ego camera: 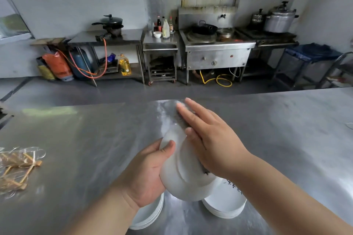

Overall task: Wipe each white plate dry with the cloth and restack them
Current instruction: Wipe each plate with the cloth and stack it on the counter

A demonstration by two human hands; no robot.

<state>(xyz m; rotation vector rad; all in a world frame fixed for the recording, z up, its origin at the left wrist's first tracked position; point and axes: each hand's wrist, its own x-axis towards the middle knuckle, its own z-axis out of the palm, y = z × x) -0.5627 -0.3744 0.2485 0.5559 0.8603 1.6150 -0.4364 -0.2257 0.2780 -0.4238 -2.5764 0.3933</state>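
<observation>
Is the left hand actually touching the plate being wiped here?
Touching. The head view shows the left hand gripping the plate, its thumb lying on the face, palm against the edge.

White plate (183, 177) tilted, grey cloth (181, 123) against its face; left stack (150, 213) and right stack (225, 202) lie beneath.

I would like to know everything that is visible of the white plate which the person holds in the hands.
The plate is round, plain white and smooth, ceramic by its look, with a shallow well and a wide rim. It is held tilted above the steel table. The left hand grips its left rim, thumb on the face. The right hand lies flat and presses a grey cloth against its upper part. Its far edge is blurred.
</observation>
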